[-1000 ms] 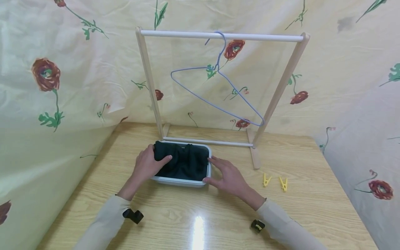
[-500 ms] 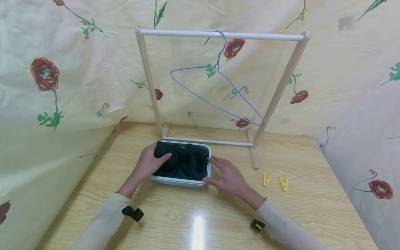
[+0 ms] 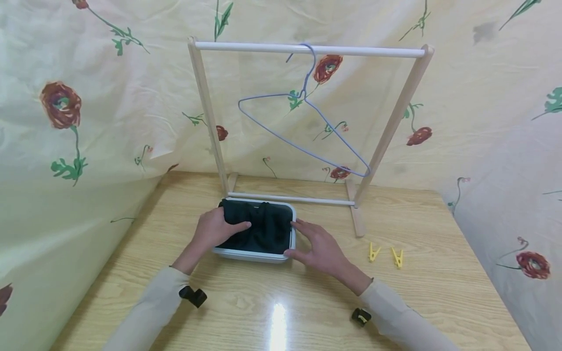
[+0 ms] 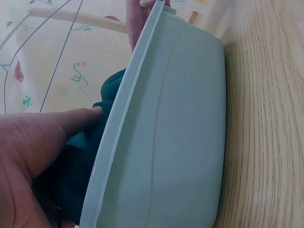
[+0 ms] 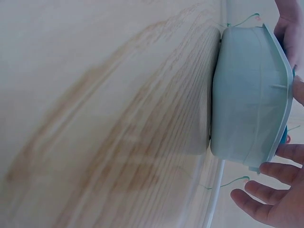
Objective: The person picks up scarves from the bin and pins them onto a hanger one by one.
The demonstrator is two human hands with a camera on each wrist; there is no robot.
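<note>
A dark green cloth (image 3: 270, 229) lies bunched inside a pale blue-grey plastic tub (image 3: 254, 256). My left hand (image 3: 215, 228) is at the tub's left end and grips the cloth, thumb across its top; the other fingers are mostly hidden by the fabric. In the left wrist view the thumb (image 4: 83, 118) lies on the cloth just behind the tub's rim. My right hand (image 3: 320, 247) touches the tub's right end, its thumb at the front corner and a fingertip farther back along the rim. Its fingers (image 5: 280, 173) look loosely spread in the right wrist view.
Behind the tub stands a wooden rack with a white top rail (image 3: 373, 51). A blue wire hanger (image 3: 281, 139) hangs from the rail. Two yellow clothespins (image 3: 397, 257) lie on the wooden table (image 3: 325, 312) to the right. Flowered sheeting surrounds the table.
My left hand has shifted slightly right, its thumb reaching farther over the cloth. My right hand and the tub stay in place.
</note>
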